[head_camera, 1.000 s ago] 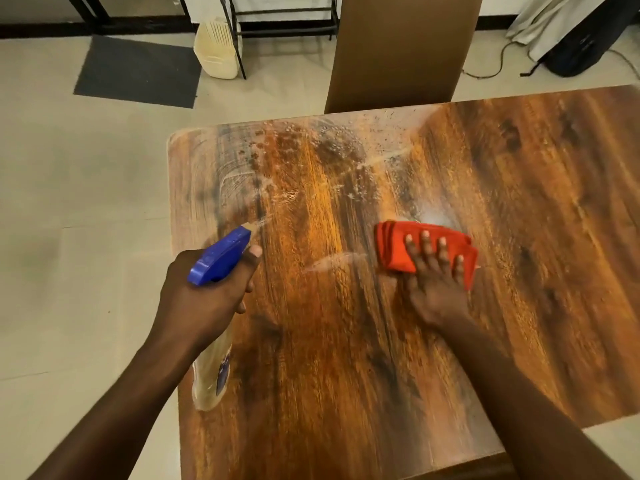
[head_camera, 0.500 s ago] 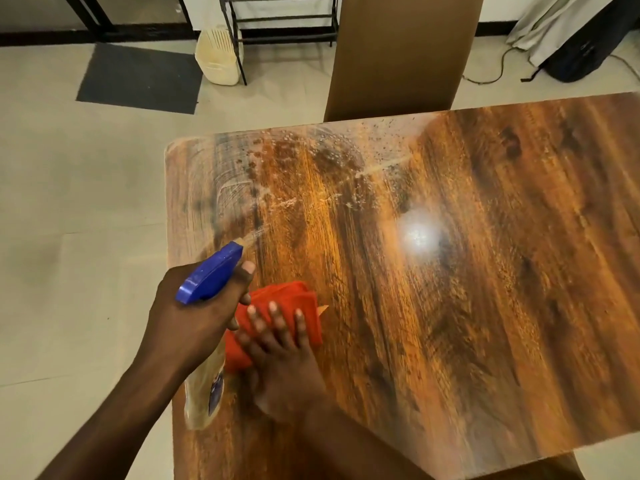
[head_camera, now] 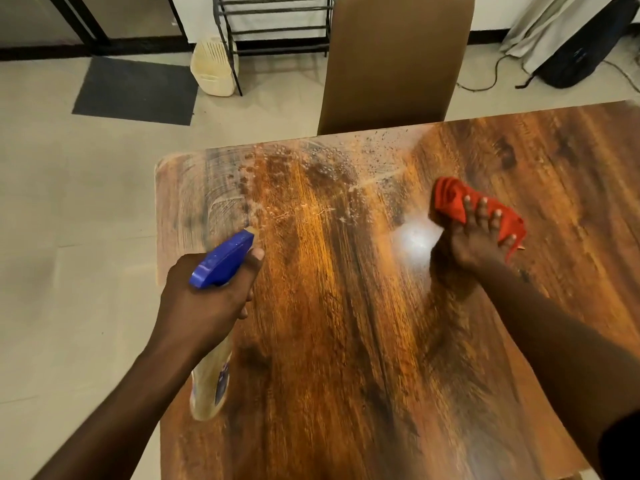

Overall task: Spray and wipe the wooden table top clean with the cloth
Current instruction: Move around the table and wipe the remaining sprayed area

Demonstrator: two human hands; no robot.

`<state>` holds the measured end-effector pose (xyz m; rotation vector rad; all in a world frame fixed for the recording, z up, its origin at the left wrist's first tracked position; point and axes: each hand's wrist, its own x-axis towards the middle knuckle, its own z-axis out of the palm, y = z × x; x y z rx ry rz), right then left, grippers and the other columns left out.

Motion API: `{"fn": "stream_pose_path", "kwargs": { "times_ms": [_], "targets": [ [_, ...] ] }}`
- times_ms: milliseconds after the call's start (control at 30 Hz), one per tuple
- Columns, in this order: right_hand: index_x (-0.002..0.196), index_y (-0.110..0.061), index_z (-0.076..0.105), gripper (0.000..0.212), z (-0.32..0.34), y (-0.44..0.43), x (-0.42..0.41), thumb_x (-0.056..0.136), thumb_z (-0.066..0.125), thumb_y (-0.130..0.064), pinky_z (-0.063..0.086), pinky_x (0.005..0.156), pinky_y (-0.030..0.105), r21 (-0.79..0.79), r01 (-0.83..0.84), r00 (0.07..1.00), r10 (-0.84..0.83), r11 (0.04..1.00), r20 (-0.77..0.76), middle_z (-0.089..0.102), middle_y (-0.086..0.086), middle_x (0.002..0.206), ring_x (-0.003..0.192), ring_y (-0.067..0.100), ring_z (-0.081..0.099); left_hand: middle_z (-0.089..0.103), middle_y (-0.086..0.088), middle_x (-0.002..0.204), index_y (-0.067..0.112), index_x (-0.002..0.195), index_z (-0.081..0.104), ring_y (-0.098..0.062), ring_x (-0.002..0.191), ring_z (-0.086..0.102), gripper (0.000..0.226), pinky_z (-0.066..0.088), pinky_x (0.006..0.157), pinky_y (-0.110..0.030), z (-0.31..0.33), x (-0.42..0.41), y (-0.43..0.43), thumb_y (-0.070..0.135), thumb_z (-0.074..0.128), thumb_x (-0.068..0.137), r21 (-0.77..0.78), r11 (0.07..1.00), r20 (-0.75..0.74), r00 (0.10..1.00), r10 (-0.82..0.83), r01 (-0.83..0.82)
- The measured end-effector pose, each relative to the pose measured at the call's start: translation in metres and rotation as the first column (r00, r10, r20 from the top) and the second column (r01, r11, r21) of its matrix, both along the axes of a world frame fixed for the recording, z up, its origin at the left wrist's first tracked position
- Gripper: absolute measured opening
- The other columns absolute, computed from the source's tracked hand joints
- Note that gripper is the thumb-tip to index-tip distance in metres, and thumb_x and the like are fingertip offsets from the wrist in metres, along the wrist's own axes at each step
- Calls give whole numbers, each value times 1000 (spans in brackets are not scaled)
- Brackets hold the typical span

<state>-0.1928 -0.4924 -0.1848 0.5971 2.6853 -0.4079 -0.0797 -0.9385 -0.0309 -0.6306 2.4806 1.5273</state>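
The pale tiled floor (head_camera: 69, 209) filled the left side of the view, from seven round to eleven o'clock. The glossy dark-grained wooden table top (head_camera: 346, 341) took up the centre and right; its right side and near edge ran out of frame, so its full extent could not be told. Wet droplets and pale wipe streaks (head_camera: 277, 174) covered its far-left part, toward eleven to twelve o'clock, and a bright glare spot (head_camera: 414, 239) washed out the grain near the centre. At twelve o'clock a plain brown chair back (head_camera: 391, 60) stood just beyond the far edge, its top cut off. A dark grey floor mat (head_camera: 135, 90) lay at ten o'clock, with a cream plastic container (head_camera: 214, 67) beside a black metal rack (head_camera: 273, 22) whose upper part was out of view.

The left hand (head_camera: 204, 303), at about eight o'clock, was wrapped tightly round a clear spray bottle with a blue trigger head (head_camera: 223, 259); the bottle's body was mostly hidden behind the hand and forearm, its label unreadable. The right hand (head_camera: 474, 242), at two o'clock, pressed a crumpled red cloth (head_camera: 450, 199) onto the table top, fingers spread over it and part of the cloth hidden beneath them; cloth and fingers were blurred.
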Motion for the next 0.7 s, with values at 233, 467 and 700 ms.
{"fn": "stream_pose_path", "kwargs": {
  "times_ms": [233, 467, 700],
  "targets": [
    [171, -37, -18, 73, -4, -132, -69, 114, 20, -62, -16, 125, 74, -2, -206, 978, 206, 979, -32, -26, 3, 179, 164, 38, -23, 78, -5, 68, 22, 77, 75, -17, 48, 70, 34, 59, 62, -33, -2, -10, 3, 50, 71, 97, 71, 997, -87, 996, -17, 23],
    [174, -32, 3, 74, -29, -296, 46, 108, 19, -62, -8, 125, 75, -53, -795, 605, 783, 604, -142, -10, 5, 183, 165, 37, -22, 79, -4, 69, 24, 80, 77, -18, 48, 70, 33, 64, 70, -43, 3, -19, 4, 52, 71, 97, 18, 1000, -71, 997, 11, -9],
    [174, -38, 14, 72, -27, -237, 130, 108, 40, -50, -5, 132, 65, -45, -905, 421, 877, 423, -232, 6, -5, 184, 169, 26, -7, 79, -5, 68, 26, 76, 77, -21, 47, 68, 36, 61, 68, -45, 16, -34, 5, 57, 70, 91, -4, 1000, -65, 998, -21, 21]
  ]
}}
